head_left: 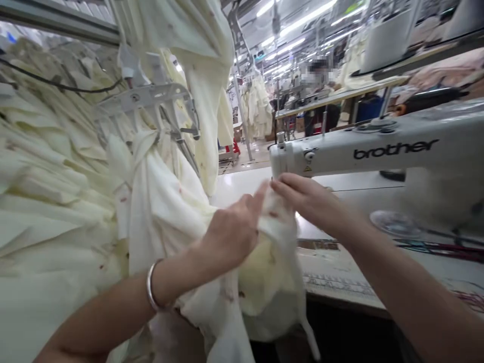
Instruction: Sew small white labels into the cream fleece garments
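Observation:
A cream fabric piece (pixel 264 272) hangs over the front edge of the sewing table (pixel 340 272). My left hand (pixel 232 229), with a silver bangle on the wrist, is closed on the fabric, its index finger pointing up at the top edge. My right hand (pixel 308 199) pinches the same top edge just under the head of the white Brother sewing machine (pixel 378 146). The two hands almost touch at the fabric's upper edge.
Several cream garments (pixel 56 191) hang bunched on a metal clamp rack (pixel 151 96) at the left. A measuring tape strip (pixel 336 287) runs along the table front. Coloured threads (pixel 434 247) lie at the right. Another person sits at a far workstation (pixel 321 96).

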Demonstrator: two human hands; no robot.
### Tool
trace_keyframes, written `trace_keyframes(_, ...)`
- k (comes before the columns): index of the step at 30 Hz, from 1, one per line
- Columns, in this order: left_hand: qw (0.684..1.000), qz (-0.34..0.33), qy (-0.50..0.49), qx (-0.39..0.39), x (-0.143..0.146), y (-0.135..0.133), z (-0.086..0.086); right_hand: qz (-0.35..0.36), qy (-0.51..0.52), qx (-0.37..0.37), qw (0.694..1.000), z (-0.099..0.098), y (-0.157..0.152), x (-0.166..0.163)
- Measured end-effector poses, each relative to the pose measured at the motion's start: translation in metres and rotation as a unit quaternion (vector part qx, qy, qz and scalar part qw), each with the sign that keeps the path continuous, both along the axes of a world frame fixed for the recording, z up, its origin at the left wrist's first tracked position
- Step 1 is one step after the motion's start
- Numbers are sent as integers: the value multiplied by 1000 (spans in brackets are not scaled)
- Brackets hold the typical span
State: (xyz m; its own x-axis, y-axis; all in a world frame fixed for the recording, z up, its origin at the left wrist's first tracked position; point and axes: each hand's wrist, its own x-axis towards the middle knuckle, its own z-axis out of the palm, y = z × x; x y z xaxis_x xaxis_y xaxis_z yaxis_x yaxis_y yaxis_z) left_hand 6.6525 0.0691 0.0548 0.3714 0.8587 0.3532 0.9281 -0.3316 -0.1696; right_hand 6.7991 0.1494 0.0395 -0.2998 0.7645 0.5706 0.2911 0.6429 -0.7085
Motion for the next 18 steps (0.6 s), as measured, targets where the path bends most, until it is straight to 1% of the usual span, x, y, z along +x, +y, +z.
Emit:
trace_keyframes(1,1000,18,-8,-6,1,13,8,-66,1,66,996,-10,-12,4)
trace_keyframes(2,999,28,-19,-2,0,24,20,-129,18,134,982,-23,-27,7)
trace_keyframes(3,999,30,-25,4,0,32,34,-152,29,178,972,-37,-43,7)
trace_keyframes(4,999,28,-27,15,1,39,47,-118,34,180,976,-53,-60,5)
trace_keyframes(5,999,26,-26,28,4,43,60,-47,22,152,987,-69,-75,-1)
trace_keyframes(6,999,23,-25,40,8,45,70,-14,21,117,993,-84,-88,-9)
trace_keyframes(8,997,18,-30,64,17,47,84,28,31,52,998,-111,-105,-28)
trace_keyframes(10,995,14,-47,87,24,47,91,74,50,-13,996,-128,-112,-43)
trace_keyframes(11,993,10,-63,97,25,47,92,103,60,-46,992,-133,-115,-47)
trace_keyframes(13,988,5,-106,111,24,44,94,149,85,-95,980,-137,-119,-50)
trace_keyframes(15,981,8,-152,122,18,40,95,160,119,-156,967,-135,-124,-50)
trace_keyframes(18,969,28,-196,147,6,34,95,194,162,-267,930,-128,-129,-51)
